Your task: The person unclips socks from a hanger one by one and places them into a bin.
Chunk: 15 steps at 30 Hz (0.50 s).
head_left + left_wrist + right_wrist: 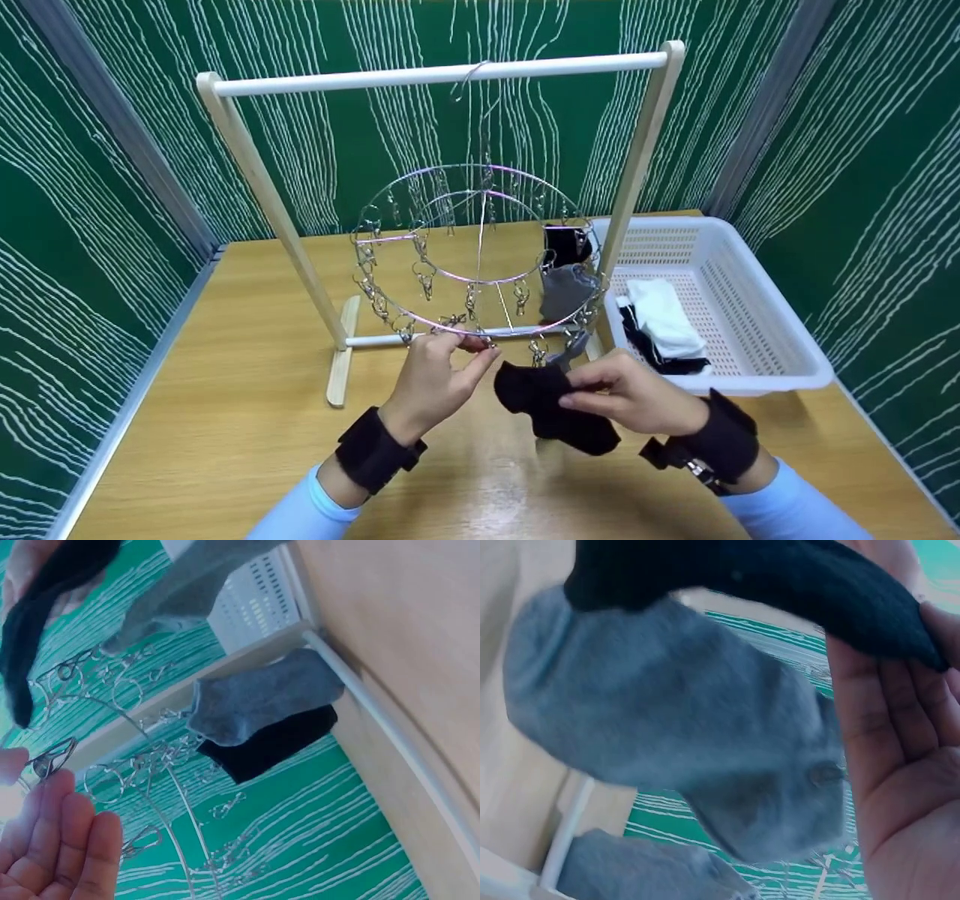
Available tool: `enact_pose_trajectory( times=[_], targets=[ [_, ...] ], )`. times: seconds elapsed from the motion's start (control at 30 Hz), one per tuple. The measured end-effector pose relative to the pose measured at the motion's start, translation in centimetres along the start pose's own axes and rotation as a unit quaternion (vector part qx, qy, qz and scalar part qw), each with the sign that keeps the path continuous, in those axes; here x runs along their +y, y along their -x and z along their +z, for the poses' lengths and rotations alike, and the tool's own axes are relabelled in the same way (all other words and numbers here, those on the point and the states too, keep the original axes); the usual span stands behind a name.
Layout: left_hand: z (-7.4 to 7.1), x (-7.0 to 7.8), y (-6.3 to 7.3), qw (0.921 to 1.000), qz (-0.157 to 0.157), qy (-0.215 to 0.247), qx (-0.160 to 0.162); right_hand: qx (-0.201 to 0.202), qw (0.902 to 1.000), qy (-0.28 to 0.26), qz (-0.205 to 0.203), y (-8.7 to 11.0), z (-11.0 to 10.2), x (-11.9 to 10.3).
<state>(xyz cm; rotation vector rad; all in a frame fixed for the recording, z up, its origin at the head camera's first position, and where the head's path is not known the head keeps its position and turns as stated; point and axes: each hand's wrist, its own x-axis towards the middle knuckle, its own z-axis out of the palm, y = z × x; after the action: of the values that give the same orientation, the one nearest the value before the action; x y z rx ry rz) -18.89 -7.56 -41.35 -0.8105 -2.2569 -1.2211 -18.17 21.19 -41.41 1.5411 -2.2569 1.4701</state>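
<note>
My left hand (442, 382) is at the near edge of a round wire sock hanger (491, 282), pinching one of its metal clips (51, 760) between thumb and fingers. To its right, my right hand (630, 390) pinches a black sock (555, 409) by one edge, and the sock spreads leftward toward the clip. On the hanger's right side hang a grey sock (566, 292) and another black sock (568, 244). A nearer grey sock (675, 697) hangs behind the held sock in the right wrist view.
A wooden stand with a white top bar (442, 75) carries the hanger by its hook. Several other clips dangle round both rings. At the right, a white plastic basket (780, 300) contains a white folded cloth item (667, 319) over black-and-white fabric (637, 337).
</note>
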Motion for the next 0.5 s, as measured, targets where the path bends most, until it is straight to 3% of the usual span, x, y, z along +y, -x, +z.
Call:
enact_pose_trajectory(
  times=[0.23, 0.5],
  targets=[
    [0.0, 0.0, -0.1, 1.0000, -0.007, -0.002, -0.003, 0.016, 0.9998, 0.000, 0.009, 0.4, -2.9, -1.6],
    [-0.1, 0.1, -0.1, 0.9999, -0.013, -0.004, -0.010, 0.089, 0.9949, 0.001, -0.046, 0.6, -6.5, -1.5]
  ],
)
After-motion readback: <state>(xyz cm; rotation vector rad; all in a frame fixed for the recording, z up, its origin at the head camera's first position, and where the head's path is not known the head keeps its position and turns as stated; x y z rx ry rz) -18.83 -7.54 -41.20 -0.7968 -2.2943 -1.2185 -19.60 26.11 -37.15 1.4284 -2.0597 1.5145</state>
